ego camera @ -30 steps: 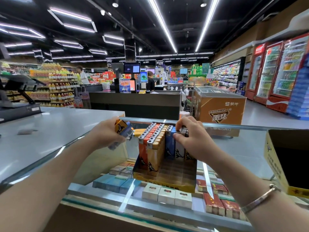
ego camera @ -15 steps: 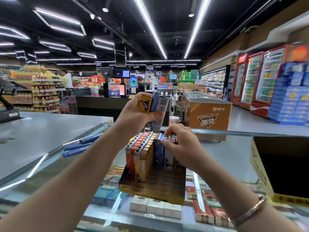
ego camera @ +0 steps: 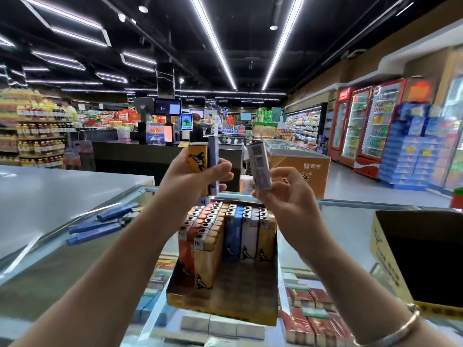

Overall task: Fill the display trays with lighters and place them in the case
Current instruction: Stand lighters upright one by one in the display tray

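The person stands behind a glass case [ego camera: 350,221] in a shop. The left hand [ego camera: 190,176] is raised and its fingers curl round a small bunch of lighters [ego camera: 203,161], one orange, one blue, held upright. The right hand [ego camera: 285,194] is raised beside it and pinches one grey lighter [ego camera: 259,166] between the thumb and the fingertips, a little tilted. Under both hands a display tray [ego camera: 225,306] stands on top of the glass. Rows of upright lighters fill its back part; the front part of its floor is bare. Some blue lighters [ego camera: 100,226] lie on the glass to the left. An open cardboard box [ego camera: 385,254] stands at the right.
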